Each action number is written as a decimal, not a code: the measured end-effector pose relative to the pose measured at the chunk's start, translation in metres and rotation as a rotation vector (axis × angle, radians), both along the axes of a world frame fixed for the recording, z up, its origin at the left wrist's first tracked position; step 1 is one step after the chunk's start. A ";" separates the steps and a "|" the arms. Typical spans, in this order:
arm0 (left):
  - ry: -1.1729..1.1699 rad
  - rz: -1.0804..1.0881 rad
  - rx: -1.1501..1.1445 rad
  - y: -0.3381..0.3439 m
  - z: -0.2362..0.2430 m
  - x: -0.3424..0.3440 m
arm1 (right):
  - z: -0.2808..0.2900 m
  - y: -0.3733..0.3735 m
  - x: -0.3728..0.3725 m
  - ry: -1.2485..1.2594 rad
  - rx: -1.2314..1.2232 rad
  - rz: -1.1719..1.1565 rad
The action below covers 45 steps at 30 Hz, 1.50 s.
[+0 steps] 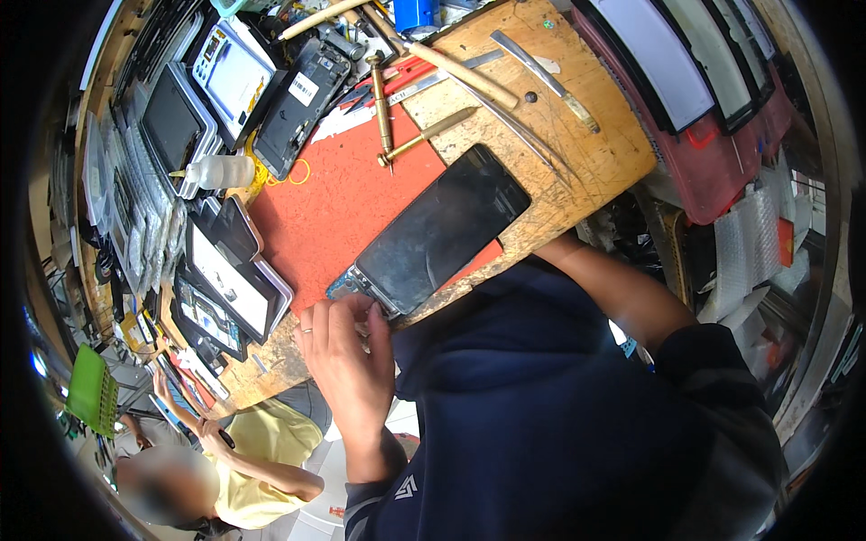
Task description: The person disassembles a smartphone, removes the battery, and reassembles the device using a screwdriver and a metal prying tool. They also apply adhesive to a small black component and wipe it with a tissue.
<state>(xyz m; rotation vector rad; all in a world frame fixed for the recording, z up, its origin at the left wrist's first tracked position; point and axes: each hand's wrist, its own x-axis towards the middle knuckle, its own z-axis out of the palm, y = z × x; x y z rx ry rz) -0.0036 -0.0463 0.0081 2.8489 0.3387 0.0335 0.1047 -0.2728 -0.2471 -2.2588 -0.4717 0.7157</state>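
Observation:
A black smartphone (pixel 442 230) lies screen up, half on a red mat (pixel 334 198) and half on the wooden bench (pixel 577 135). Its near end sticks out toward me, with an exposed bluish part at the corner. My left hand (pixel 347 352), a ring on one finger, pinches that near corner, fingertips on the phone's edge. My right forearm (pixel 622 288) reaches to the bench edge just right of the phone. The right hand itself is hidden below the edge.
Brass-handled tools (pixel 383 104), tweezers and metal spatulas (pixel 541 77) lie beyond the phone. A clear bottle (pixel 221 171) and stacks of phones and tablets (pixel 230 279) stand at the left. A red tray with screens (pixel 713 153) is at the right. Another person in yellow (pixel 262 460) works at the lower left.

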 end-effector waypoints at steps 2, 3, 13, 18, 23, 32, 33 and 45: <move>0.012 0.006 -0.011 0.001 0.000 0.001 | 0.000 0.000 0.000 0.009 -0.001 0.003; 0.020 0.009 -0.013 0.001 0.000 0.001 | -0.001 0.002 0.000 0.011 0.001 -0.001; -0.035 0.046 -0.104 0.004 0.000 -0.007 | 0.049 0.013 0.007 0.155 -0.012 0.094; -0.217 0.131 -0.163 0.010 0.003 -0.021 | 0.164 0.012 -0.005 0.297 0.296 0.924; -0.275 0.121 -0.156 0.015 -0.002 -0.028 | 0.238 0.018 0.040 -0.362 0.499 0.625; -0.161 -0.129 -0.189 -0.006 -0.029 -0.027 | 0.247 0.047 0.082 -0.546 0.283 0.878; -0.133 -0.158 -0.165 -0.008 -0.033 -0.027 | 0.248 0.046 0.083 -0.548 0.320 0.857; -0.067 -0.158 -0.057 -0.017 -0.041 -0.026 | 0.268 0.019 0.109 -0.420 0.514 0.251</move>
